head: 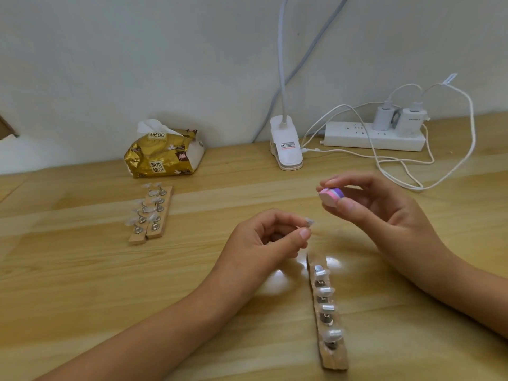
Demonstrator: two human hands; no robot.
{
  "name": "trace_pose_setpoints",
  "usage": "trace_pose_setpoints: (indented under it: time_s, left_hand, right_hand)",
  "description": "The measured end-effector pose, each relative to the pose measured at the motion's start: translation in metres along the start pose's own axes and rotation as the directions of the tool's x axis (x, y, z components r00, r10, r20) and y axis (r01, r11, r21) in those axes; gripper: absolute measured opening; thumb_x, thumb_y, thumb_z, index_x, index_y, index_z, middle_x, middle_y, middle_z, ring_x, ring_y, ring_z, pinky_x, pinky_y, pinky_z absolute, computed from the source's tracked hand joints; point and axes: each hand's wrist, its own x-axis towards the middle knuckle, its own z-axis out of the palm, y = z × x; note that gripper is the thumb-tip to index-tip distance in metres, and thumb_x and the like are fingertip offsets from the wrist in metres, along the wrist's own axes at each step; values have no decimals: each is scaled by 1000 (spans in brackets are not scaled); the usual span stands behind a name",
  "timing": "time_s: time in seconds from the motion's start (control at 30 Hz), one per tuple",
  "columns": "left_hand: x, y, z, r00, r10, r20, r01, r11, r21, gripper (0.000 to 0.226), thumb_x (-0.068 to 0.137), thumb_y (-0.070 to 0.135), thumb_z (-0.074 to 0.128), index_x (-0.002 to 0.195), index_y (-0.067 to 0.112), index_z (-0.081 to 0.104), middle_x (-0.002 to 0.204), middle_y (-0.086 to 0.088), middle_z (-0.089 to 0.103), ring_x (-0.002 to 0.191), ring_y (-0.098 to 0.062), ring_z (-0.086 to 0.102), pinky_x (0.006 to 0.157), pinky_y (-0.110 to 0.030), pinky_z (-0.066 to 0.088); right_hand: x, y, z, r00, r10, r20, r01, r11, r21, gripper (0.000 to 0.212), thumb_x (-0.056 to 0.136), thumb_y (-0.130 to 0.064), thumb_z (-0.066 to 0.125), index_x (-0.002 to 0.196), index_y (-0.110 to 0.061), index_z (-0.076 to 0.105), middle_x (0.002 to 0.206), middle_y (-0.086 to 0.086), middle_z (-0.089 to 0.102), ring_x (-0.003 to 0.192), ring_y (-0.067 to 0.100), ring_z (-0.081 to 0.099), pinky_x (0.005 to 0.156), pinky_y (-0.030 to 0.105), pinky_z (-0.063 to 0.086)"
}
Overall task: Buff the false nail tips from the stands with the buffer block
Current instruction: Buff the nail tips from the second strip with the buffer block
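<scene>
- Nearest, a wooden stand (334, 358) lies lengthwise away from the person, holding 4 nail tips.
- Just beyond its far end, the left hand (264, 237) pinches 1 clear nail tip (310, 222) between thumb and forefinger, with the tip pointing right.
- The right hand (384, 207) pinches the buffer block (331, 197) by its long sides, rounded end toward the left.
- The block sits just above and to the right of the tip, not touching, so a short approach should bring them together.
- Farther left, 2 more stands (137, 239) lie side by side.
</scene>
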Motion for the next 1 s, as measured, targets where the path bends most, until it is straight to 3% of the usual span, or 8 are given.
trace_pose_setpoints:
  time_s: [0.2,0.33,0.53,0.7,0.8,0.9,1.0]
  left_hand:
    - [1,0,1,1000,-25,-3,25,1000,-15,3,74,24,74,74,24,71,68,-1,70,60,-9,60,59,-18,48]
    - [1,0,0,1000,-24,-11,24,1000,-4,6,75,24,74,76,27,68,66,0,69,62,-9,60,59,-18,47]
    - [-1,1,1,1000,6,7,-7,999,35,19,82,9,73,72,23,67,65,-1,69,60,-6,62,58,-15,47]
    - [-1,2,1,1000,5,5,-5,999,39,18,81,6,73,70,19,66,64,-2,69,57,-5,61,56,-14,46]
    - [-1,2,2,1000,5,2,-5,999,34,15,81,4,72,72,13,64,62,-1,69,56,-5,61,55,-14,46]
    - [-1,3,2,1000,-1,-2,1,1000,24,15,80,4,72,72,13,64,62,-2,69,55,-5,62,55,-14,46]
    - [-1,3,2,1000,6,1,-6,1000,22,15,80,3,72,72,12,64,62,-2,69,56,-5,61,55,-15,47]
  right_hand:
    - [-5,-6,6,997,-38,67,45,994,-99,24,89,-36,67,108,-21,67,104,2,70,102,16,68,87,21,53]
    - [-5,-7,7,991,-43,125,62,987,-148,26,93,-36,64,111,-17,67,108,-1,69,104,14,67,87,20,53]
    - [-5,-6,7,992,15,126,4,989,-147,24,89,-26,62,111,-17,67,105,1,72,99,14,70,85,20,54]
    - [-6,-4,7,994,1,106,10,995,-101,25,90,-26,61,112,-15,67,106,5,72,100,20,70,87,26,56]
    - [-5,-4,7,988,65,139,-48,992,-117,24,89,-24,60,110,-17,69,103,5,73,96,16,71,83,21,56]
    - [-6,-3,6,993,15,114,0,992,-123,25,91,-26,60,112,-16,68,107,3,72,100,18,70,88,26,56]
    - [-6,-3,7,987,42,153,-16,985,-172,26,90,-30,62,111,-17,69,110,-4,72,103,11,69,87,18,53]
